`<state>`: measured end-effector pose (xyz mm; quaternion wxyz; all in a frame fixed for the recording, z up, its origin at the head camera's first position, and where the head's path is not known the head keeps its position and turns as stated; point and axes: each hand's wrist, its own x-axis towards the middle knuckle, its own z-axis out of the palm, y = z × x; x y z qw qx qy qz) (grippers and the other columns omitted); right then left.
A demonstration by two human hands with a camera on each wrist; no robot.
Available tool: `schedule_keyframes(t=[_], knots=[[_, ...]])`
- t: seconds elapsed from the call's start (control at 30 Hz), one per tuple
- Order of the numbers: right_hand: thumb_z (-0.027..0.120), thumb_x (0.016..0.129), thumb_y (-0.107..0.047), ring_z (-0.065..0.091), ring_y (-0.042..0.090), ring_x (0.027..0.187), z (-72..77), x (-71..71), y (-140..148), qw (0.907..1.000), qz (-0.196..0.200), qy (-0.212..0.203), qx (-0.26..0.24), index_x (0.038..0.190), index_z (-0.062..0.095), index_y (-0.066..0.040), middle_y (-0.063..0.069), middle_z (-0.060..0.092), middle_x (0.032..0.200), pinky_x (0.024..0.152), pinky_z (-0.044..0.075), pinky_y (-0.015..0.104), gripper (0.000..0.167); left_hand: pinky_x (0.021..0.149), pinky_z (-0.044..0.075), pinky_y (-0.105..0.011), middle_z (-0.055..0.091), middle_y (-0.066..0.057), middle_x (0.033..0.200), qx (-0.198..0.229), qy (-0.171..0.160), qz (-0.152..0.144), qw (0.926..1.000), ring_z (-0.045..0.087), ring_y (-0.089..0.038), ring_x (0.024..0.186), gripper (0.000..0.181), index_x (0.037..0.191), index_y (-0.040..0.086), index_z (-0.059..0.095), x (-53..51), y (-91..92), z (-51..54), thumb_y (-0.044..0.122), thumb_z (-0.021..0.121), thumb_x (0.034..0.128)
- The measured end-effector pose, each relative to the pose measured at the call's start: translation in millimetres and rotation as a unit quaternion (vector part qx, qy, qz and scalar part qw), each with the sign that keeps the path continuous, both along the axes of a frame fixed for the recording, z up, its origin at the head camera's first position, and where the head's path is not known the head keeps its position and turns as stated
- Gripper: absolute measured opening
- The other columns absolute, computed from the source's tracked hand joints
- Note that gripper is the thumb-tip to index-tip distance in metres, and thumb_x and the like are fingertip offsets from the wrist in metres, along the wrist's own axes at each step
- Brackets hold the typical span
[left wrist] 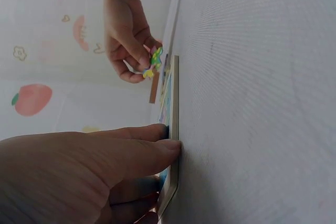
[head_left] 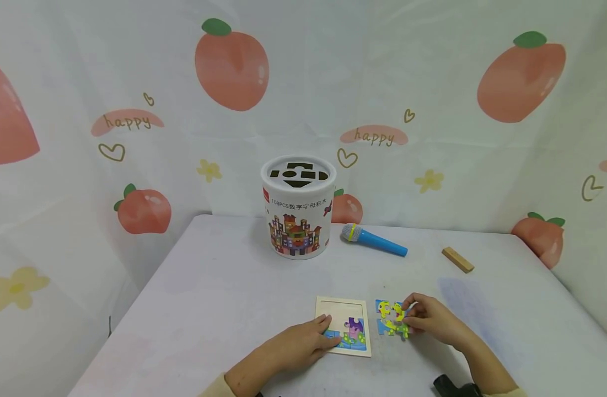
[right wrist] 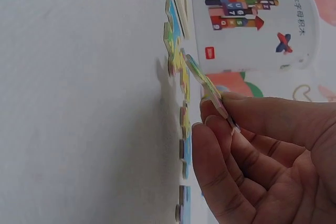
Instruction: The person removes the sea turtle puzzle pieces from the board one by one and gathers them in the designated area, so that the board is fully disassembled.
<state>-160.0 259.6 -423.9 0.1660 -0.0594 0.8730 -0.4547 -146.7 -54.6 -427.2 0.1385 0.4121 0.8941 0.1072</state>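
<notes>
A square wooden puzzle frame (head_left: 343,300) lies on the table, with several fitted pieces along its lower and right part. My left hand (head_left: 303,344) rests on its left side, fingers extended over the pieces; in the left wrist view the thumb of that hand (left wrist: 89,171) touches the frame's edge (left wrist: 175,98). To the right, my right hand (head_left: 434,320) pinches a colourful puzzle piece (right wrist: 210,90) between thumb and fingers, tilted above the table in the right wrist view. Loose yellow and blue pieces (head_left: 384,309) lie flat beside the frame, partly hidden by that hand.
A white lidded bucket (head_left: 299,220) stands at the back of the table (head_left: 224,286). Right of it lie a blue toy microphone (head_left: 382,242) and a small wooden block (head_left: 458,259). A printed cloth hangs behind. Something black (head_left: 454,386) shows near the right forearm.
</notes>
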Motion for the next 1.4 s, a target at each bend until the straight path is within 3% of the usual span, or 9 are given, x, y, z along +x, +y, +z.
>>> schedule_keyframes(t=[0.37, 0.77, 1.17, 1.4], knots=[[0.063, 0.087, -0.01, 0.057, 0.011, 0.066, 1.2, 2.7, 7.1, 0.9996, 0.015, 0.009, -0.023, 0.105, 0.05, 0.008, 0.005, 0.058, 0.076, 0.059, 0.053, 0.024, 0.029, 0.103, 0.043, -0.033, 0.041, -0.005, 0.145, 0.005, 0.002, 0.002, 1.0, 0.038, -0.018, 0.136, 0.035, 0.129, 0.03, 0.055, 0.6, -0.2, 0.7, 0.03, 0.053, 0.0943], [0.066, 0.086, -0.013, 0.057, 0.011, 0.065, -8.6, 1.9, 10.9, 0.9991, 0.019, -0.001, -0.038, 0.103, 0.051, 0.009, 0.005, 0.058, 0.076, 0.056, 0.052, 0.024, 0.031, 0.103, 0.043, -0.034, 0.04, -0.005, 0.146, 0.0, -0.008, 0.005, 1.0, 0.037, -0.018, 0.136, 0.035, 0.129, 0.031, 0.055, 0.2, 0.1, 1.0, 0.03, 0.053, 0.0941], [0.07, 0.081, -0.01, 0.059, 0.012, 0.061, -12.4, 3.3, 8.9, 0.9992, 0.004, 0.039, 0.002, 0.093, 0.055, 0.006, 0.004, 0.06, 0.071, 0.053, 0.053, 0.024, 0.024, 0.103, 0.043, -0.034, 0.04, -0.005, 0.146, -0.003, -0.013, 0.013, 0.9998, 0.037, -0.019, 0.136, 0.035, 0.129, 0.031, 0.055, 0.3, 1.0, -0.1, 0.03, 0.053, 0.0942], [0.071, 0.081, -0.01, 0.059, 0.014, 0.061, -13.6, 3.6, 8.2, 0.9988, -0.017, 0.038, 0.025, 0.089, 0.055, 0.004, 0.004, 0.058, 0.069, 0.052, 0.052, 0.024, 0.023, 0.103, 0.043, -0.034, 0.04, -0.006, 0.146, 0.001, -0.009, 0.006, 0.9999, 0.037, -0.02, 0.136, 0.035, 0.129, 0.03, 0.055, 0.3, 0.3, -0.2, 0.029, 0.052, 0.0947]])
